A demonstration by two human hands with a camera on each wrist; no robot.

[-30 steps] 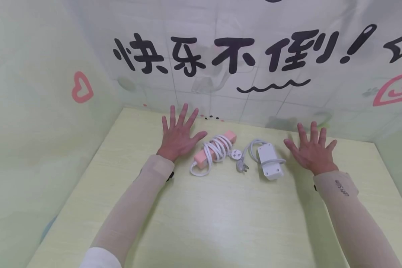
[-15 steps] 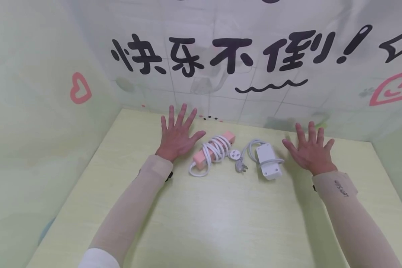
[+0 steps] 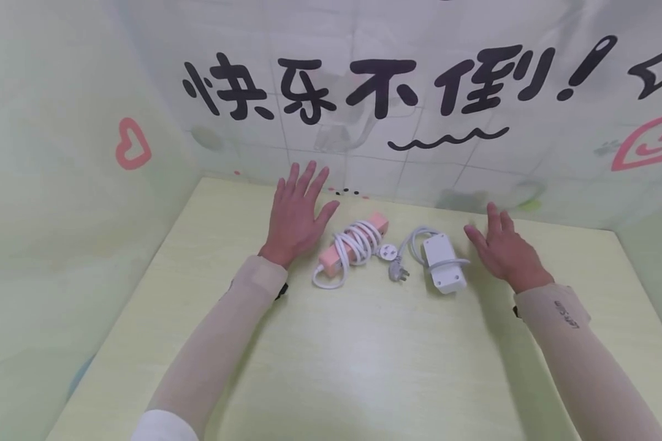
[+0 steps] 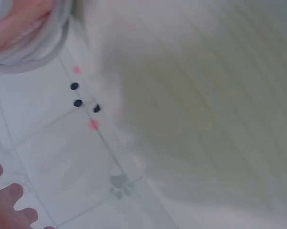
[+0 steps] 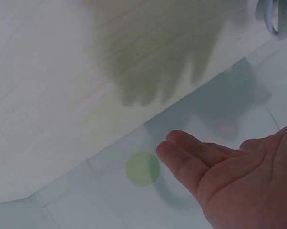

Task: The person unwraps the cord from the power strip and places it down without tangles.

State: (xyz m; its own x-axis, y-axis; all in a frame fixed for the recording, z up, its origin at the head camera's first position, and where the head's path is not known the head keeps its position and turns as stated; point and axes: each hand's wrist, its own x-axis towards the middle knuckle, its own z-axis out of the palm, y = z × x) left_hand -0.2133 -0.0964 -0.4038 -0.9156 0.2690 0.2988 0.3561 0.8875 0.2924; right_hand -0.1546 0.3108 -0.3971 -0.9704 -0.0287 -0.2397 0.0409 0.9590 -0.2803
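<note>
A pink power strip (image 3: 330,262) wrapped in loops of white cord lies between the hands in the head view; its round white plug (image 3: 387,252) points right. Beside it is a white power strip (image 3: 441,257) with a grey cord and a grey plug (image 3: 398,271). My left hand (image 3: 295,220) is held left of the pink strip, fingers extended, thumb apart. To the right of the white strip, my right hand (image 3: 509,250) is tilted partly on edge, its fingers extended, as the right wrist view also shows. Neither hand holds anything.
Both strips lie near the back of a pale yellow wooden table (image 3: 331,367). A white printed sheet (image 3: 375,37) with black characters hangs behind it, and a pale green sheet (image 3: 49,214) with a pink heart stands along the left side.
My left hand's spread fingers have drawn closer together. The right hand has turned toward its edge, with fewer fingers showing. Both power strips stay where they were.
</note>
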